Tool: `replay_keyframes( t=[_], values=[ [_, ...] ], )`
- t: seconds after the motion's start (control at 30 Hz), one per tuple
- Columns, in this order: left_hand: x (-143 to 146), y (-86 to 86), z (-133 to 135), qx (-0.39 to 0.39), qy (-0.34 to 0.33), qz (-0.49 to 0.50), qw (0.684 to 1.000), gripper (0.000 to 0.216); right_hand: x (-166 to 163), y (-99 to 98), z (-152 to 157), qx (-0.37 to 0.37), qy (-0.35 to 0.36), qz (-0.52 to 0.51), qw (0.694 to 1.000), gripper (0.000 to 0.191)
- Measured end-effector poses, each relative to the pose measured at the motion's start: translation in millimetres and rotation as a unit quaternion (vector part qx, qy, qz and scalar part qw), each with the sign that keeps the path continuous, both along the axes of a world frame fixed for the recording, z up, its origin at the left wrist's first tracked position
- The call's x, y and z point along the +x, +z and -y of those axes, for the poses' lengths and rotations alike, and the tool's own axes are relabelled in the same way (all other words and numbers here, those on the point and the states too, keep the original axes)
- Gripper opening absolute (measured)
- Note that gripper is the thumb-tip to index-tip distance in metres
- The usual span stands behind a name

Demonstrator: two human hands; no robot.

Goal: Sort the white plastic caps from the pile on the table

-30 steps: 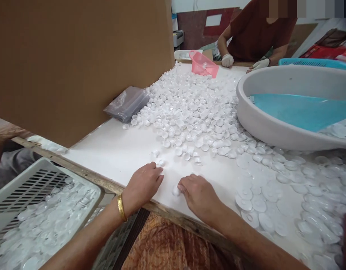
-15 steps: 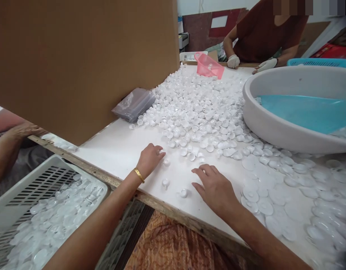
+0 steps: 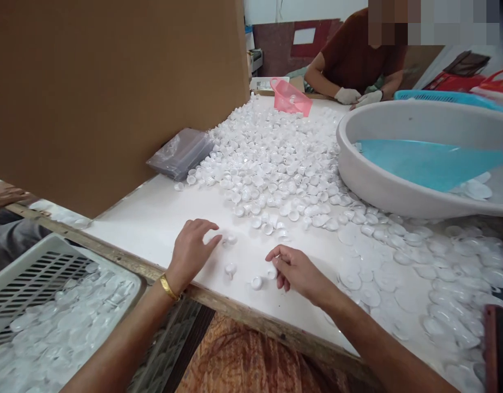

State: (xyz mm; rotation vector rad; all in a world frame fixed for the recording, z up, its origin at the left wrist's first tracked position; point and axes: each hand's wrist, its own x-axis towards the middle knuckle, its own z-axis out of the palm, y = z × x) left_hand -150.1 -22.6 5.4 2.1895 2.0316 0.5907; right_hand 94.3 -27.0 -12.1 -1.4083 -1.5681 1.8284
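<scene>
My left hand (image 3: 192, 251), with a gold bracelet at the wrist, hovers over the white table (image 3: 147, 213) with thumb and fingers apart. Just beyond its fingertips lies a small white cup (image 3: 229, 240). Between the thumb and fingers of my right hand (image 3: 296, 271) is another little white toy-like cup (image 3: 271, 272), tilted and partly covered by the fingers. A handled cup (image 3: 230, 269) and a round-mouthed cup (image 3: 257, 283) lie on the table between my hands.
A heap of small white cups (image 3: 276, 158) spreads behind, with flat white saucer-like pieces (image 3: 370, 295) at right. Around are a grey-white basin (image 3: 378, 196), a pink scoop (image 3: 290, 98), plastic bags (image 3: 181, 153), a cardboard panel (image 3: 112, 98) and a white basket (image 3: 67, 254). A gloved co-worker (image 3: 358, 65) sits opposite.
My left hand has drawn back toward the table edge and its fingers have spread. My right hand has come down and closed on a small cup. The view has turned slightly right.
</scene>
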Motion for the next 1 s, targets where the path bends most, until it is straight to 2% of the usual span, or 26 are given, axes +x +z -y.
replay_keyframes(
  t=[0.07, 0.1, 0.2, 0.3, 0.4, 0.47, 0.53, 0.6, 0.67, 0.77, 0.87, 0.93, 1.0],
  values=[
    [19, -1.5, -11, 0.032, -0.075, -0.012, 0.997, 0.016, -6, -6.1, 4, -0.007, 0.008, 0.020, 1.000, 0.018],
    [30, -3.1, -18, 0.032, -0.105, -0.020, 0.994, 0.017, -8, -8.6, 6, 0.012, 0.013, 0.037, 0.999, 0.018],
    [59, -7.8, -39, -0.003, -0.137, -0.063, 0.989, 0.014, -6, -11.1, 9, 0.166, 0.013, 0.093, 0.982, 0.016],
    [70, -5.2, -48, -0.041, -0.121, -0.079, 0.989, 0.021, 2, -4.9, 8, 0.319, 0.005, 0.154, 0.935, 0.016],
    [67, 5.5, -44, -0.118, -0.103, -0.035, 0.987, 0.028, 5, 5.6, -2, 0.384, 0.009, 0.239, 0.892, 0.019],
    [65, 12.4, -39, -0.207, -0.119, -0.023, 0.971, 0.028, -2, 10.3, -14, 0.430, 0.022, 0.306, 0.849, 0.020],
    [65, 15.7, -34, -0.259, -0.129, -0.059, 0.955, 0.027, -13, 10.5, -27, 0.475, 0.043, 0.364, 0.800, 0.018],
    [67, 15.2, -32, -0.252, -0.113, -0.106, 0.955, 0.025, -25, 6.8, -39, 0.503, 0.061, 0.404, 0.762, 0.014],
    [67, 12.7, -31, -0.223, -0.092, -0.126, 0.962, 0.023, -32, 1.9, -46, 0.514, 0.069, 0.422, 0.744, 0.008],
    [62, 8.3, -34, -0.172, -0.078, -0.119, 0.975, 0.019, -30, -2.0, -42, 0.499, 0.062, 0.411, 0.761, 0.012],
    [58, 2.4, -41, -0.102, -0.081, -0.079, 0.988, 0.019, -21, 0.0, -26, 0.448, 0.054, 0.359, 0.817, 0.018],
    [62, -2.7, -49, -0.071, -0.101, -0.060, 0.991, 0.027, -17, 1.2, -16, 0.397, 0.066, 0.323, 0.857, 0.021],
    [70, -7.1, -58, -0.062, -0.124, -0.072, 0.988, 0.029, -17, 0.3, -10, 0.350, 0.088, 0.309, 0.880, 0.023]
  ],
)
